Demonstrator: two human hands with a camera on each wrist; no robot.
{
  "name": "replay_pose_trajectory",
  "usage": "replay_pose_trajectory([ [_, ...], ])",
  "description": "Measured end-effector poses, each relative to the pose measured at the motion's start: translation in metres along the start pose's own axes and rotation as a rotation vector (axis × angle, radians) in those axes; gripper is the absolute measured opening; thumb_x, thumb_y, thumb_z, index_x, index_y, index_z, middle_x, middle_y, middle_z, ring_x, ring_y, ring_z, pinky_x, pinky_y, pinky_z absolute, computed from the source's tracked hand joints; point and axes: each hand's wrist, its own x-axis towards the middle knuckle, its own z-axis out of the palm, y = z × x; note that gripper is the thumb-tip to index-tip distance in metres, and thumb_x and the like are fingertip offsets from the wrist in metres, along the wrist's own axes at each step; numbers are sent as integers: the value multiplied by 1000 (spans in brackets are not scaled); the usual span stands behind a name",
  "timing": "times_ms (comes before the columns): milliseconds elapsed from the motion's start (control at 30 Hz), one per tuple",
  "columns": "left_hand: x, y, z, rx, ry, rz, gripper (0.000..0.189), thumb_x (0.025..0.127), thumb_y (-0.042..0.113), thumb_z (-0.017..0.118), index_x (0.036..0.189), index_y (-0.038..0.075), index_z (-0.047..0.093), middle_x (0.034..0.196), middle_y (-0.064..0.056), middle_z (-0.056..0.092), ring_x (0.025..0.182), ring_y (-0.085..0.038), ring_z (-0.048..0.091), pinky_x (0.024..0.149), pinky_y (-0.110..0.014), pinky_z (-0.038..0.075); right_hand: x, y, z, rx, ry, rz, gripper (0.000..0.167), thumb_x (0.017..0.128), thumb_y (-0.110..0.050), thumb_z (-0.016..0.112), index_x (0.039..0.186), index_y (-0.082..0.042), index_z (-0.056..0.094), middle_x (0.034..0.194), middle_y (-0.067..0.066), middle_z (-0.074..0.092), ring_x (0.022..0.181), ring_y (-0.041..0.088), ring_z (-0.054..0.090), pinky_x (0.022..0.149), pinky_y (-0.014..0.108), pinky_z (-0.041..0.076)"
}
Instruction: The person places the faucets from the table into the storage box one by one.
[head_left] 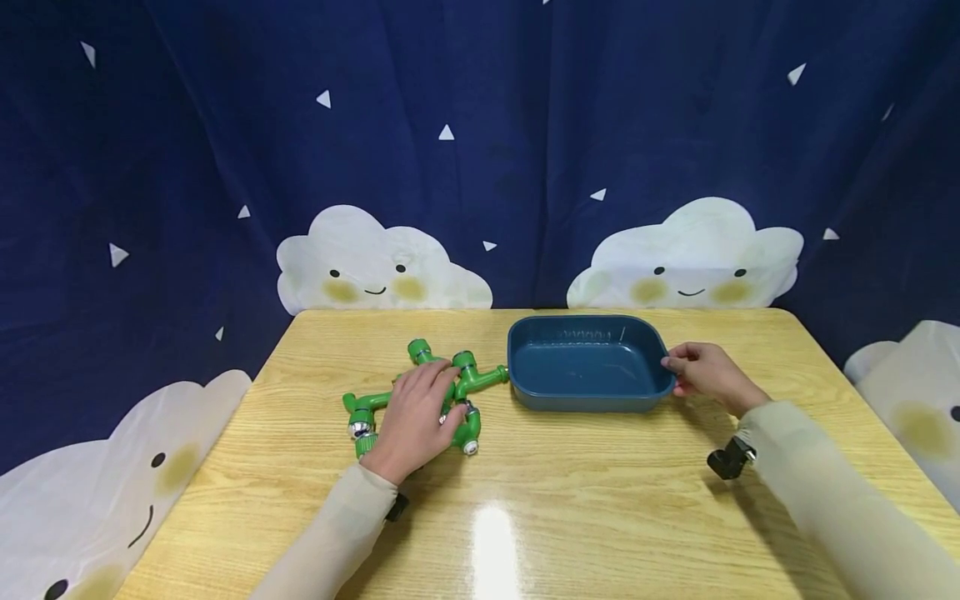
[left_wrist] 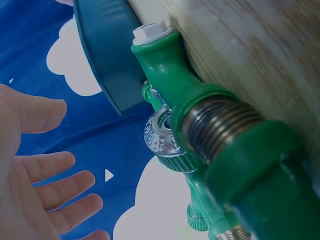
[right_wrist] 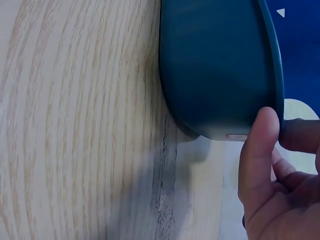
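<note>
At the far left, a dark blue curtain is hanging around the table, with smiling white clouds and small white triangles showing on it. On the left part of the wooden table, a cluster of green taps is lying, with shiny metal collars showing among them; the left wrist view is also showing a threaded metal section and a white end cap. Over these taps the left hand is hovering, fingers extended and slightly spread, thumb standing apart; it is gripping nothing. A pale sleeve is covering that arm. One tap is pointing its end at the left wall of a blue tub; whether the two are touching, I cannot tell. The tub is standing with its opening facing up, right of the taps and towards the back of the table, and its inside is showing bare. At its right end, the right hand is pinching the rim between thumb and fingers. Further right, a black device is sitting at the right wrist, beside the cuff of the other pale sleeve.
</note>
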Motion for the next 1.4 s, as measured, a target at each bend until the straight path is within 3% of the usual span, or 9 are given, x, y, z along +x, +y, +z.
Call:
replay_pose_trajectory([
  [667, 1, -5, -6, 4, -6, -19, 51, 91, 25, 70, 136, 4, 58, 139, -16, 58, 131, -36, 53, 109, -55, 42, 4, -12, 15, 20, -38, -34, 35, 105, -18, 48, 125, 11, 48, 82, 1, 54, 66, 7, 58, 69, 28, 60],
  [1400, -1, -9, -2, -16, 26, 2, 52, 91, 24, 71, 137, 5, 58, 138, -15, 59, 129, -34, 56, 108, -53, 45, -4, -20, 35, 48, -52, -30, 27, 103, -14, 51, 116, 10, 50, 84, 5, 56, 65, 7, 58, 66, 26, 59],
])
